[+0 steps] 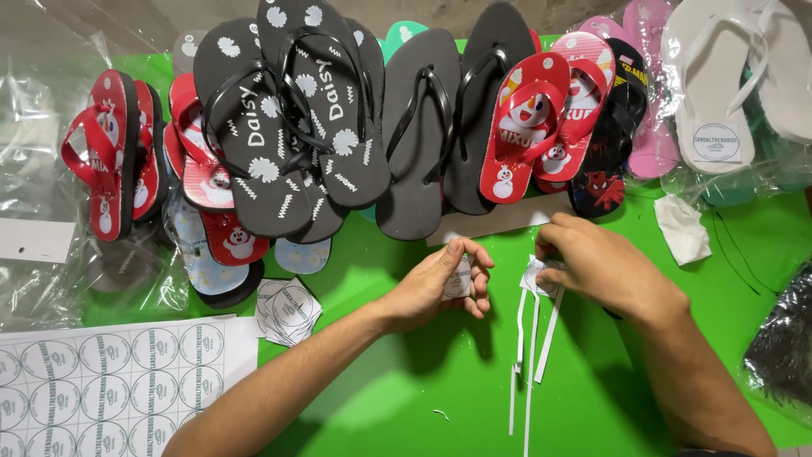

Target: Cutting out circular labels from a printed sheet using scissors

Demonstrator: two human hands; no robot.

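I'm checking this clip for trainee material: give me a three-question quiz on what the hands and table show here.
1. True or false: the left hand holds a round sticker.
2. What does the right hand touch: A) a black sandal, B) a round sticker with white paper strips, C) a plastic bag?
3. What colour is the table cover?

Key: 1 true. 2 B. 3 green.

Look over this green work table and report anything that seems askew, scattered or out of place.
The flip-flops lie in an overlapping jumble, not in neat pairs. Thin white paper strips trail loose below the right hand, and a small scrap lies alone. A crumpled white tissue sits nearby. Cut round stickers are heaped unevenly.
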